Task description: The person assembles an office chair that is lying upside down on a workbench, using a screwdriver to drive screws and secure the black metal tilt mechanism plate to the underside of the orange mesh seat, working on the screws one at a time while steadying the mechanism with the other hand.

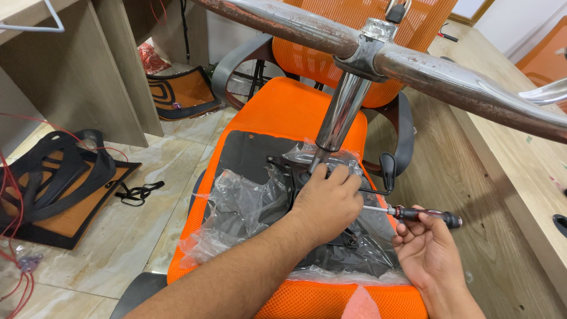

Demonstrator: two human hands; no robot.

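An orange mesh chair seat lies upside down, its black underside plate partly wrapped in clear plastic film. A chrome gas-lift column rises from the mechanism to a rusty chrome star base overhead. My left hand presses on the mechanism at the foot of the column. My right hand holds a screwdriver with a dark red and black handle, its shaft pointing left under my left hand. A black lever sticks up to the right of the column.
An orange chair backrest stands behind the seat. Spare black and orange chair parts and another panel lie on the tiled floor at left. A wooden desk stands at left; a wooden tabletop runs along the right.
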